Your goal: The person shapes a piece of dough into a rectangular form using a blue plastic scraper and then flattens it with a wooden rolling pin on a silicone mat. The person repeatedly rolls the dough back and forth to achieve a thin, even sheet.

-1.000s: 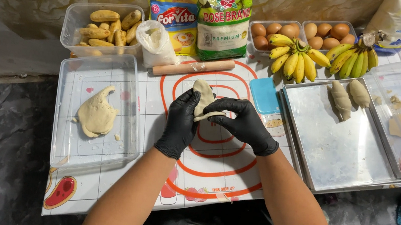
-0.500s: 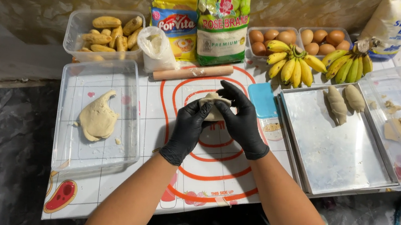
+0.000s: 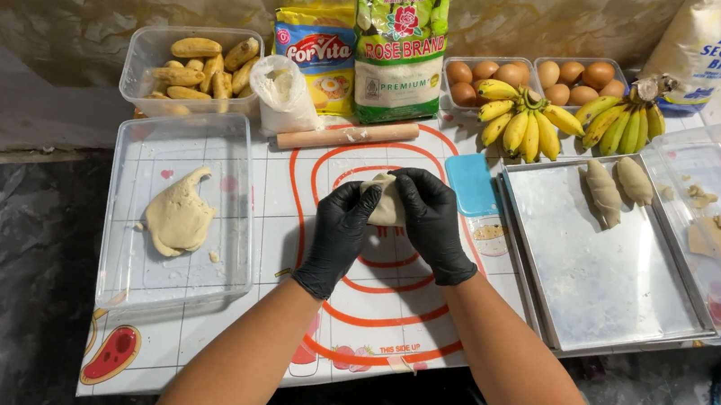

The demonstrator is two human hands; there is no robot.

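- A piece of dough [image 3: 387, 204] is held just above the middle of the white baking mat [image 3: 286, 221], which is printed with red circles and lies on the tabletop [image 3: 101, 372].
- The left hand [image 3: 339, 232], covered by a black glove, is closed on the left side of the dough piece; its fingers [image 3: 352, 197] are curled and pressed on the dough.
- The right hand [image 3: 431, 220], also in a black glove, is closed on the right side of the same piece, with its fingers bent over the top edge.
- Only a small pale part of the dough is seen between the two hands; what is wrapped inside cannot be told.
- A wooden rolling pin [image 3: 345, 135] is laid just behind the hands, on the mat.
- A light blue scraper [image 3: 473, 184] is placed just to the right of the right hand, beside the metal baking tray [image 3: 604, 285].
- Two wrapped dough rolls [image 3: 617, 187] are laid in the far corner of this tray.
- A clear plastic tray [image 3: 129, 285] is seen to the left of the mat, with a flat lump of dough [image 3: 178, 218] in it.
- At the far edge, a container of peeled bananas [image 3: 190, 70], two bags of ingredients, eggs in boxes [image 3: 529, 72] and bunches of small yellow bananas [image 3: 560, 121] are lined up.
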